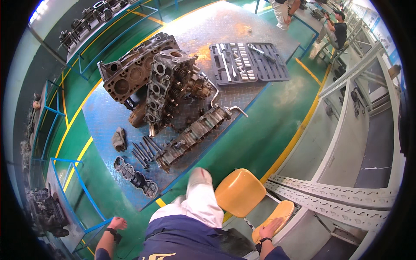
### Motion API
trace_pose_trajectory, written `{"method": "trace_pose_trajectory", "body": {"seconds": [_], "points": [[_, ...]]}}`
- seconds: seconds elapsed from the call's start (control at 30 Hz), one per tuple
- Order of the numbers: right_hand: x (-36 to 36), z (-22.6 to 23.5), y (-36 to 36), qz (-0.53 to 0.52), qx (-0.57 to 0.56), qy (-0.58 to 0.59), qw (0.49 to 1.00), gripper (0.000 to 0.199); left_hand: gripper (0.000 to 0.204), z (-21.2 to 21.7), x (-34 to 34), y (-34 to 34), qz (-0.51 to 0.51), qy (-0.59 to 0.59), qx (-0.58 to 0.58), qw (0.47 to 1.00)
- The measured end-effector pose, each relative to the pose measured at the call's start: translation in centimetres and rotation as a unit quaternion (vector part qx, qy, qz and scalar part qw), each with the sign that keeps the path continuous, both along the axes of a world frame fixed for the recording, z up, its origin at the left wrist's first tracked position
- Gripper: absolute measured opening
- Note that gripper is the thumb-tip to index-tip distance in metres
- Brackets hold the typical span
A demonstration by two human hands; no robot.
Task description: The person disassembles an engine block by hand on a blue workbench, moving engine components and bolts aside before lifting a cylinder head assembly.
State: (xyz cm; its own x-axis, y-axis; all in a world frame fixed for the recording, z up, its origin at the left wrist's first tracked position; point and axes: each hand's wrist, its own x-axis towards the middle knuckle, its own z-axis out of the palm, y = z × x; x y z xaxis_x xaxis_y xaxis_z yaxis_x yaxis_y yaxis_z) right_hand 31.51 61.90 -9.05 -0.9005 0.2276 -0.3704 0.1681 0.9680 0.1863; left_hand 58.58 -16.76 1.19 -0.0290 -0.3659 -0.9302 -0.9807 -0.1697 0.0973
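My left hand point(118, 223) hangs at the lower left with its fingers loosely apart and nothing in it. At the lower right, my right hand point(269, 228) rests with outstretched fingers on the smaller yellow panel, seemingly the backrest point(284, 211), of a chair. The chair's larger yellow panel, seemingly its seat point(241, 193), is beside my leg. Ahead on a metal-plate platform point(255, 104) are a rusty engine block point(134, 76), a cylinder head point(161, 89) leaning against it, and a long metal engine part point(193, 136) near the right edge.
Several long bolts point(145, 151), a grey rag point(119, 139) and a dark engine cover point(135, 177) lie on the platform's near left. An open socket set case point(234, 65) sits farther right. White metal racks point(333, 203) line the right. Two people point(340, 30) are in the background.
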Motion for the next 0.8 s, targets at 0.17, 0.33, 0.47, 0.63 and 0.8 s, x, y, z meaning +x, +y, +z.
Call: {"method": "trace_pose_trajectory", "body": {"seconds": [0.17,0.33,0.47,0.63,0.8], "points": [[-3.1,-3.5,-5.7,-0.009,-0.201,-0.094,0.975,0.096,0.032,-2.3,0.7,4.3,0.119,0.014,0.057,0.991],[-13.9,-8.8,-7.9,-0.252,-0.325,0.025,0.911,0.084,0.034,-5.1,-3.7,12.1,0.133,-0.007,0.029,0.991],[-27.8,-7.3,-7.6,-0.056,-0.340,0.025,0.938,0.076,0.033,-8.6,-8.6,17.3,0.221,0.023,0.045,0.974],[-47.8,-5.7,-7.2,0.101,-0.325,0.153,0.928,0.074,0.025,-8.3,-17.7,22.2,0.047,0.064,-0.081,0.994],[-62.8,-2.4,-13.0,0.110,-0.411,0.318,0.847,0.064,0.013,2.9,-33.2,23.0,0.111,0.233,-0.205,0.944]]}}
